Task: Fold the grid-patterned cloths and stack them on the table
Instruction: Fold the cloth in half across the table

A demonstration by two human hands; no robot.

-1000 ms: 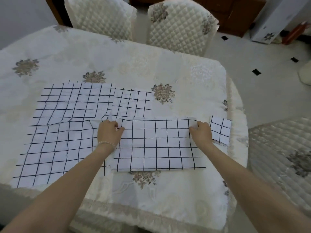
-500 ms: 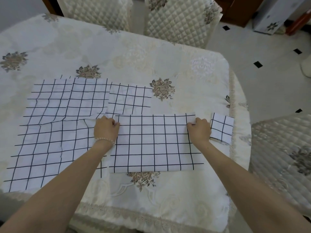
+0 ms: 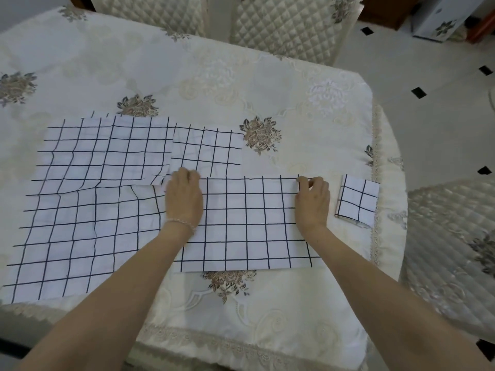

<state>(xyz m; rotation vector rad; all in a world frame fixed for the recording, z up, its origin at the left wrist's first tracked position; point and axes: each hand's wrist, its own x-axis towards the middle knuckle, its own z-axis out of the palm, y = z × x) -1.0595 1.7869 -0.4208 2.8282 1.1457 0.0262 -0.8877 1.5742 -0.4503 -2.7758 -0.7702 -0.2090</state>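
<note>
Head cam, the only view here. The desk [image 3: 241,84] is covered in a cream embroidered cloth with brown flower bunches and a lacy hem, and its rounded corner sits over at 3 o'clock. Two quilted chairs [image 3: 284,25] are tucked in at 12 o'clock, another quilted seat [image 3: 450,250] pokes in at the right edge, and the floor [image 3: 428,124] is pale tile with little black diamonds.

On to the cloths. The half-folded cloth [image 3: 251,223] lies flat near the middle of the frame, a wide rectangle running left to right. The left hand [image 3: 183,200] sits on its upper left corner, fingers curled over the far edge, bead bracelet [image 3: 180,223] on the wrist. The right hand [image 3: 312,200] is on the upper right corner, and its fingers [image 3: 304,182] pinch that top edge between thumb and forefinger. I can't honestly tell if the left one is pinching or just pressing down.

At 9 o'clock from the hands there's a big unfolded cloth [image 3: 80,236], a bit wrinkled, with another cloth [image 3: 107,153] overlapping it at 10 o'clock and a smaller one [image 3: 209,148] just beyond the left hand. The folded square [image 3: 357,200] sits just to the right of the right hand, near the desk's edge.
</note>
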